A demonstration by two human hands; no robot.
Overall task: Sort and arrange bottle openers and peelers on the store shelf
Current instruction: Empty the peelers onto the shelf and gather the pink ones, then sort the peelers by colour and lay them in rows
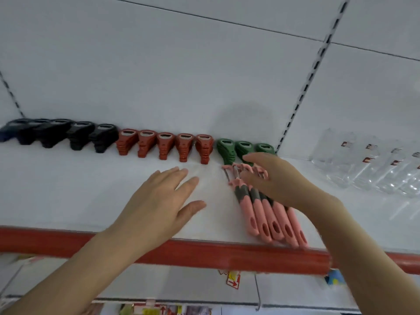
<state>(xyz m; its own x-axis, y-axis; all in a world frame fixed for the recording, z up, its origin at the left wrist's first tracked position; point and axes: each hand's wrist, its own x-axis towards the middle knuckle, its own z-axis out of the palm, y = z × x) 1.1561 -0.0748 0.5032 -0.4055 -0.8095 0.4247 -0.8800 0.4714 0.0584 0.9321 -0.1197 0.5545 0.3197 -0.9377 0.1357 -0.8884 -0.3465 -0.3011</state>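
1. Two bare hands reach over a white shelf (68, 196) with a red front lip (204, 253).
2. Along the shelf's back wall stands a row of bottle openers: black openers (79, 135) at left, red openers (164, 145) in the middle, green openers (227, 151) at right.
3. Five pink peelers (270, 219) lie side by side near the front edge, blades pointing back toward the green openers.
4. Left hand (159, 201) hovers flat, fingers spread, holding nothing.
5. Right hand (272, 176) is loosely open over the peelers' blade ends; whether its fingers touch them cannot be told.
6. Peelers look light and stiff, with sharp metal blades; the grey-banded pink handles are probably the safest place to grip.
7. Shelf surface appears smooth, so items likely slide easily.
8. Clear packets (368, 164) lie at far right; a lower shelf shows below.
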